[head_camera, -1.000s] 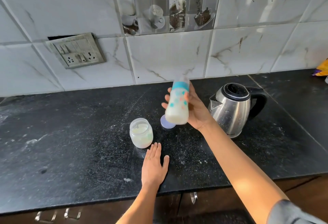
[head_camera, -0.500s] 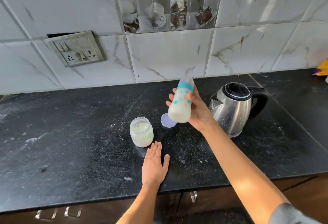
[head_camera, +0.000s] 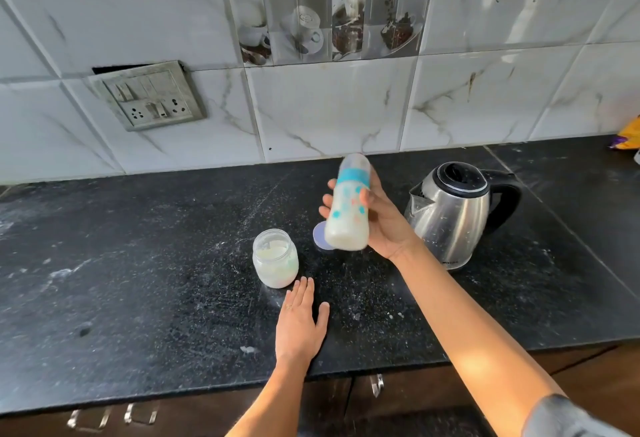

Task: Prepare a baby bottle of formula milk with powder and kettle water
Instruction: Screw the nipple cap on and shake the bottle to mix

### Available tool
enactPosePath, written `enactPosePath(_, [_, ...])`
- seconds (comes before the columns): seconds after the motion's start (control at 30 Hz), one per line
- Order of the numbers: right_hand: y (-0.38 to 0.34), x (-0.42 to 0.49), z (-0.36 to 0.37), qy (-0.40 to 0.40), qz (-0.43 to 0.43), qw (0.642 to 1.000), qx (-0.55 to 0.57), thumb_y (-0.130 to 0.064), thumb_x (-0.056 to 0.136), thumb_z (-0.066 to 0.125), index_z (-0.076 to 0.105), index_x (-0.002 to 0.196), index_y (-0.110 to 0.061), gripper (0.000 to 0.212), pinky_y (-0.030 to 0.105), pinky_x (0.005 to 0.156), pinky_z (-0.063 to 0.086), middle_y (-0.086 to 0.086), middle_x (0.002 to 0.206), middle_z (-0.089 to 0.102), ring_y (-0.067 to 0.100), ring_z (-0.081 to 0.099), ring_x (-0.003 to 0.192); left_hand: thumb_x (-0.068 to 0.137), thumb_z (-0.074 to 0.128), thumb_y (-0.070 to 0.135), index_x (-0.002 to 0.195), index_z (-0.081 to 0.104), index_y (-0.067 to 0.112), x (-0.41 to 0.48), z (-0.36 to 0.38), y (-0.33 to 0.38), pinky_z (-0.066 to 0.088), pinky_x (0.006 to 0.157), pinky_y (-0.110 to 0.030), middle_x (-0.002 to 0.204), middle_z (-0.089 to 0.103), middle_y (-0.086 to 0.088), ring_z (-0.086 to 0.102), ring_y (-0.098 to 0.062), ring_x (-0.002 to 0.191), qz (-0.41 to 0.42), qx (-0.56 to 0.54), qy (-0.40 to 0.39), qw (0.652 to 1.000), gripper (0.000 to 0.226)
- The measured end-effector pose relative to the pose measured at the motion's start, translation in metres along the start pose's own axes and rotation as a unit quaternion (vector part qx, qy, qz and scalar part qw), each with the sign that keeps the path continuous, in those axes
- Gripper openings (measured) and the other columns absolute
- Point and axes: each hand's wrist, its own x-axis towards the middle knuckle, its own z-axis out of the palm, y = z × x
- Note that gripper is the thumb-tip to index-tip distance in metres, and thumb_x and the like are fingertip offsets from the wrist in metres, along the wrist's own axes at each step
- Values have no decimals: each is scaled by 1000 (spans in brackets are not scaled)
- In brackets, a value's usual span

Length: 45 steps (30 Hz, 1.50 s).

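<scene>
My right hand holds the baby bottle in the air above the counter, tilted with its teal collar and cap pointing away from me. White milk fills the bottle's lower part. An open glass jar of formula powder stands left of the bottle. The jar's pale lid lies flat behind the bottle, partly hidden by it. A steel kettle with a black lid and handle stands just right of my right hand. My left hand rests flat on the counter, fingers together, just in front of the jar.
The black stone counter is dusted with spilled powder. A switch and socket plate sits on the tiled wall at the back left. A yellow packet shows at the far right edge. Cabinet handles lie below the counter's front edge.
The bottle has shifted slightly in my right hand, its tilt changing between frames as if shaken. My left hand has stayed flat on the counter.
</scene>
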Motion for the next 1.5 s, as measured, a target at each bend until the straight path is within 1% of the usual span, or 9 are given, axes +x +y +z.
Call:
enactPosePath(0.27, [-2, 0, -8, 29, -1, 999, -20, -15, 64, 87, 39, 137, -29, 88, 51, 89, 51, 20, 119, 53, 36, 63, 100, 99, 33, 48, 152, 18, 21, 0, 0, 0, -15, 108, -11, 158, 14, 9, -7, 8, 135, -1, -5, 3, 1000, 62])
enactPosePath(0.4, [-7, -4, -9, -72, 19, 995, -68, -8, 78, 76, 27, 146, -25, 86, 46, 89, 50, 23, 123, 53, 35, 60, 107, 99, 33, 47, 152, 18, 20, 0, 0, 0, -15, 109, -11, 158, 14, 7, -6, 8, 135, 2, -2, 3, 1000, 62])
enactPosePath(0.53, [0, -2, -11, 34, 15, 999, -14, -13, 64, 87, 37, 139, -28, 91, 50, 88, 52, 20, 119, 56, 36, 63, 103, 99, 33, 48, 152, 19, 21, 0, 0, 1, -15, 108, -11, 158, 15, 8, -6, 8, 135, -1, -1, 4, 1000, 62])
enactPosePath(0.67, [-4, -6, -10, -60, 23, 995, -76, -8, 78, 76, 28, 145, -26, 84, 47, 89, 51, 20, 122, 55, 34, 60, 107, 99, 33, 48, 152, 19, 21, 0, 1, 0, -17, 105, -8, 158, 15, 9, -7, 9, 135, -2, 3, 5, 1000, 62])
enactPosePath(0.8, [3, -3, -13, 49, 11, 999, -10, -13, 65, 87, 41, 135, -29, 86, 50, 87, 52, 21, 121, 53, 38, 62, 106, 99, 33, 48, 152, 19, 22, 0, 1, 1, -17, 106, -9, 158, 15, 9, -6, 8, 135, -2, 0, 3, 1000, 62])
enactPosePath(0.93, [-3, -7, -13, -80, 31, 993, -80, -5, 80, 73, 26, 146, -26, 84, 47, 90, 50, 20, 122, 55, 34, 58, 111, 99, 33, 48, 152, 20, 21, 0, 1, 0, -15, 108, -10, 158, 16, 8, -6, 8, 136, -4, 1, 5, 1000, 61])
enactPosePath(1.07, [-1, 0, -11, 52, 18, 998, -12, -16, 61, 89, 44, 135, -28, 87, 47, 83, 54, 19, 115, 59, 34, 65, 100, 99, 34, 48, 152, 19, 22, 0, 1, 1, -15, 107, -9, 158, 15, 10, -7, 9, 135, -9, -4, 3, 1000, 61])
enactPosePath(1.3, [-4, 4, -6, 39, 30, 996, 69, -8, 61, 85, 50, 125, -20, 74, 57, 90, 50, 26, 116, 60, 40, 63, 102, 98, 34, 49, 152, 19, 23, 0, 1, 1, -16, 106, -8, 158, 14, 11, -9, 9, 135, -10, 0, 5, 1000, 61])
enactPosePath(1.5, [-3, 3, 0, 7, 3, 1000, -27, -19, 59, 90, 31, 143, -24, 102, 43, 84, 54, 17, 113, 61, 31, 64, 95, 98, 33, 49, 152, 18, 23, 0, 0, 1, -18, 104, -6, 158, 13, 11, -9, 9, 135, -8, 4, 2, 1000, 61])
